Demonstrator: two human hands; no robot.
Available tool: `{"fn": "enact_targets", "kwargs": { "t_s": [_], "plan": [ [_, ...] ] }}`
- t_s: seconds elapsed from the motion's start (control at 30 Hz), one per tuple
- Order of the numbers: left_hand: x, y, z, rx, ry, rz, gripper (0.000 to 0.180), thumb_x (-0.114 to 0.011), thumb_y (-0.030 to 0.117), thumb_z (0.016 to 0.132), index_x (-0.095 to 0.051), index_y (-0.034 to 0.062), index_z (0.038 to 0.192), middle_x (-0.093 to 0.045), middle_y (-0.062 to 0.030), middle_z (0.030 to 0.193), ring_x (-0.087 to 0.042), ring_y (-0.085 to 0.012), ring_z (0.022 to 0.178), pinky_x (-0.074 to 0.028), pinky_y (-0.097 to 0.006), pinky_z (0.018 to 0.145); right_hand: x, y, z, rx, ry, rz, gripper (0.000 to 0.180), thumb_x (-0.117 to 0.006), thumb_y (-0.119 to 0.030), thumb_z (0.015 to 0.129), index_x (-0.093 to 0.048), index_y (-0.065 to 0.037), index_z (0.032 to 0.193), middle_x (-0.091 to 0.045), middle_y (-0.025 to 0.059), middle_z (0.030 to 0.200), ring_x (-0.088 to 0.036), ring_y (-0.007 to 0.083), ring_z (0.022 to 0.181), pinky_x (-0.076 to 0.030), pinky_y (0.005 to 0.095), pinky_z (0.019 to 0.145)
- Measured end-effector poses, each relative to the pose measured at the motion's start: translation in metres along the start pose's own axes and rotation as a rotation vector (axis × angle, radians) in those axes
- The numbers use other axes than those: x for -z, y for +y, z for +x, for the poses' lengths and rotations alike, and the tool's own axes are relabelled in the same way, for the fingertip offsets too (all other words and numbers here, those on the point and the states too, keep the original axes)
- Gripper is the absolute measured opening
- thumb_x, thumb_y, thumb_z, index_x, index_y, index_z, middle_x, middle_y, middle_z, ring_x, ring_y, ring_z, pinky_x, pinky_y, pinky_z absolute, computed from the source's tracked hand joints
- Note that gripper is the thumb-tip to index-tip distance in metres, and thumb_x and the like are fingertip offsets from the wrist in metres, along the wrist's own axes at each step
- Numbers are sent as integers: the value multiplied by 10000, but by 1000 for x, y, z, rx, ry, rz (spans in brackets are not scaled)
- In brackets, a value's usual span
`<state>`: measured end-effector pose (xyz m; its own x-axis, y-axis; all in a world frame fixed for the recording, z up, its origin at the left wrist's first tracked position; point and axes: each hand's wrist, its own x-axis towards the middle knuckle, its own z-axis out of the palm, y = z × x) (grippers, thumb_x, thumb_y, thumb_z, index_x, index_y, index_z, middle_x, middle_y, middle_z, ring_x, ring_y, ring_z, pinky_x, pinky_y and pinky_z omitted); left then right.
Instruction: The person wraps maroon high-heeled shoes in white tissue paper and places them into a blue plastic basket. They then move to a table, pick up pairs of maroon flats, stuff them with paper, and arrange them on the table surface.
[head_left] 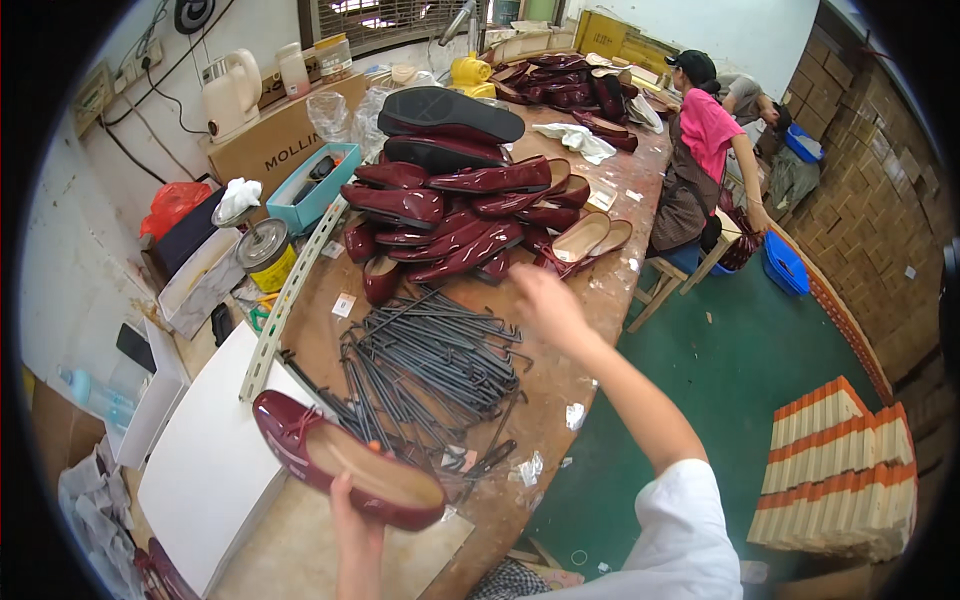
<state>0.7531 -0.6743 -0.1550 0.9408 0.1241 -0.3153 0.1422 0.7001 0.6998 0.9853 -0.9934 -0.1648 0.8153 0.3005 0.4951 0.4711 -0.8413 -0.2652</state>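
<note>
- Head view shows a glossy dark-red patent flat shoe with a tan insole (340, 462), held low in the frame above the near edge of the brown wooden worktable (590, 300).
- Its toe points up and to the left, where a small bow sits on the vamp; the open side faces the camera, so the pale lining is plain to see.
- The left hand (352, 520) grips the shoe from beneath at its heel end, fingers wrapped under the sole.
- The right hand (540, 300) is blurred as it reaches out over the table towards the shoe pile; whether it is clenched or spread, I cannot tell.
- Just behind the held shoe lies a heap of dark grey metal rods with hooked ends (430, 360).
- Beyond the rods sits a pile of matching dark-red patent flats (460, 215), some turned black sole up.
- A white cardboard box (215, 460) lies to the left of the shoe.
- Farther along the table, a seated person in a pink top and black cap (705, 130) works.
</note>
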Motion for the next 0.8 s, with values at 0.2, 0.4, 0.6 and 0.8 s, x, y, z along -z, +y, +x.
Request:
{"fn": "enact_targets", "kwargs": {
  "t_s": [0.2, 0.4, 0.6, 0.8],
  "plan": [
    [103, 43, -48, -46, 102, 260, 757, -555, 477, 838, -323, 25, 1399, -495, -153, 1325, -548, -351, 1119, -453, -483, 968, -14, 93, 0, -97, -246, -372, 770, -739, -155, 698, -382, -119, 1379, -542, 144, 1107, -513, 297, 1091, -393, 478, 928],
    [136, 65, -88, 25, 451, 174, 655, -588, 353, 858, -363, 22, 1376, -489, -170, 1325, -475, -331, 1217, -399, -478, 1028, 2, 133, -16, -273, -366, -140, 801, -726, -103, 695, -343, -151, 1397, -544, 176, 1109, -557, 323, 1040, -453, 398, 848],
    [131, 72, -107, 19, 507, 258, 692, -575, 389, 857, -337, 26, 1396, -466, -181, 1351, -451, -350, 1242, -384, -495, 1042, 3, 172, 21, -982, -392, 723, 1108, -709, -455, 797, 85, -85, 1475, -593, 78, 761, -570, 152, 611, -479, 266, 521],
    [163, 49, -86, 82, 391, 182, 701, -571, 408, 859, -332, 34, 1403, -448, -173, 1374, -436, -337, 1263, -381, -489, 1047, -32, 232, 2, -969, 36, 294, 503, -652, -401, 832, -598, -41, 1180, -650, 78, 948, -588, 123, 833, -469, 245, 731]
  ]
}}
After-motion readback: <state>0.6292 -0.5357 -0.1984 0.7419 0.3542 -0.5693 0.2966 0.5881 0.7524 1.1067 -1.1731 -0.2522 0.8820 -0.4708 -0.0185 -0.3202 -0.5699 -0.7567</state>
